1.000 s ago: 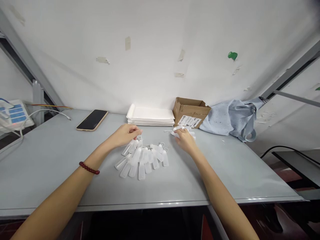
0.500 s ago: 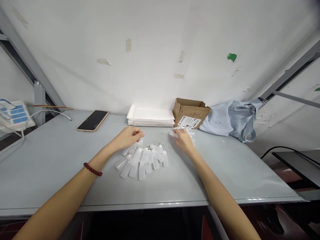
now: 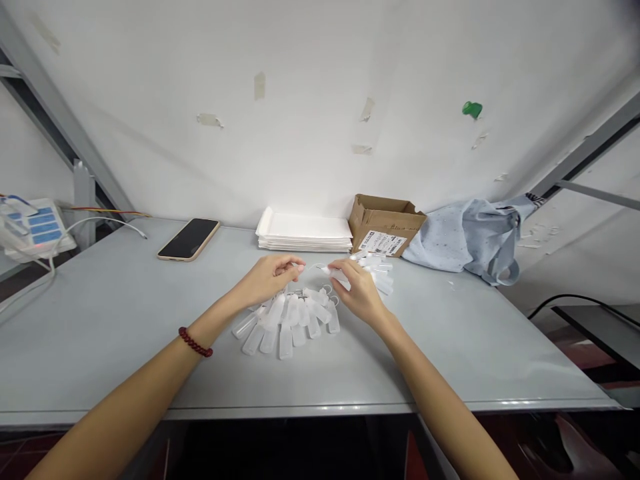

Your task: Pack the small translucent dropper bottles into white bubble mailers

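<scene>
A small translucent plastic piece (image 3: 336,273) with a thin ring is pinched in my right hand (image 3: 361,291). My left hand (image 3: 273,277) is closed, thumb against fingers, its tips beside that ring; whether they grip it is too small to tell. Below both hands a fan-shaped pile of similar translucent pieces (image 3: 285,341) lies on the grey table, several showing rings at the top. A second group of the translucent pieces (image 3: 384,283) lies just behind my right hand, which partly hides it.
A stack of white envelopes (image 3: 305,233) and an open brown cardboard box (image 3: 387,223) stand against the wall. Light blue cloth (image 3: 450,233) lies to their right. At left are a phone (image 3: 189,239) and a white power strip (image 3: 40,227) with cables.
My right hand has come left and nearer from the back group, now with a translucent piece in its fingers. My left hand has shifted slightly right, toward it.
</scene>
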